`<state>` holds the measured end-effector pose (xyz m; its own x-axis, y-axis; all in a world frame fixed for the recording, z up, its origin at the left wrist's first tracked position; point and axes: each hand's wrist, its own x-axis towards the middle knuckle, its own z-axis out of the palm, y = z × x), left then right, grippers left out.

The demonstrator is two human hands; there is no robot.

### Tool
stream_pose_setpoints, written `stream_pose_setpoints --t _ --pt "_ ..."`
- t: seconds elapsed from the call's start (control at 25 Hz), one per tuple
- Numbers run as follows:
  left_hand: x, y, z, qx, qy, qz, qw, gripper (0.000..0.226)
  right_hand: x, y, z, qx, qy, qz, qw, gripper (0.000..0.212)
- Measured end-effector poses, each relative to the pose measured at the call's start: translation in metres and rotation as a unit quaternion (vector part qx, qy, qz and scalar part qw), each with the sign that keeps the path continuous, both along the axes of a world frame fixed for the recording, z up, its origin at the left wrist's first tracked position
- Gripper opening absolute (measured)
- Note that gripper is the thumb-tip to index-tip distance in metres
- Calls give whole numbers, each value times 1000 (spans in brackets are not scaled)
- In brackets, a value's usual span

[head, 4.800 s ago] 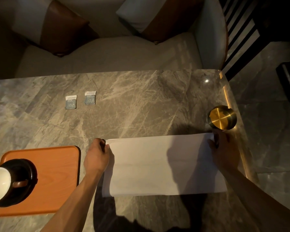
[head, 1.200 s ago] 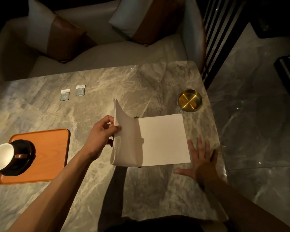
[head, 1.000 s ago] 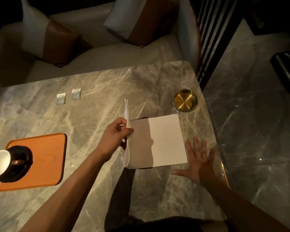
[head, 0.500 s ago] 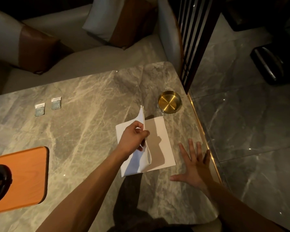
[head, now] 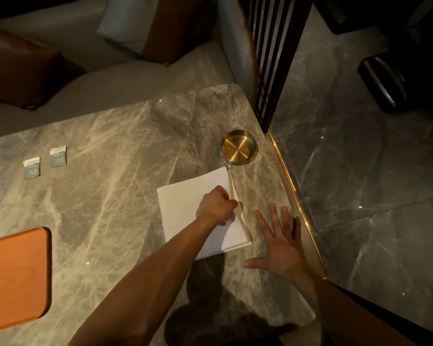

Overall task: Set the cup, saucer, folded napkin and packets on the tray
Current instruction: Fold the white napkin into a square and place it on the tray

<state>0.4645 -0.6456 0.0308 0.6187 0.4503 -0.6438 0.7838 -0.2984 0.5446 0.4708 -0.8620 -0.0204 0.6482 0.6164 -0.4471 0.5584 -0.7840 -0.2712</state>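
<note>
while the left hand (head: pixel 216 204) pinches the top layer of the white napkin (head: pixel 185 206) at its right edge, the right hand (head: pixel 280 242) lies flat on the marble table (head: pixel 110 196) with its fingers spread wide, just beside the napkin and not touching it. the napkin is folded into a small shape, and its right side is a little lifted so the layers show. a round gold dish (head: pixel 238 147) sits just past the napkin's far corner. two small packets (head: pixel 45 162) lie side by side, well apart on the far left of the table. the orange tray (head: pixel 18 275) is at the left edge, only partly in view, and its bare part holds nothing.
</note>
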Motion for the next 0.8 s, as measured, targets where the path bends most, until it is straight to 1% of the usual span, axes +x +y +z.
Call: stream_pose_setpoints --t 0.24,0.48,0.64,0.8 --pt "1 -9 -7 29 20 -30 999 19 0 1 -4 -6 12 -4 1000 135" --pt "-1 -15 -11 56 25 -59 996 18 -1 1 -3 -1 12 -9 1000 136" --pt "-6 -18 -14 82 17 -98 992 24 -1 -1 -2 -1 3 -4 1000 134" --pt "-14 -24 -17 103 -8 -127 987 28 -1 0 -2 -6 -6 -3 1000 134"
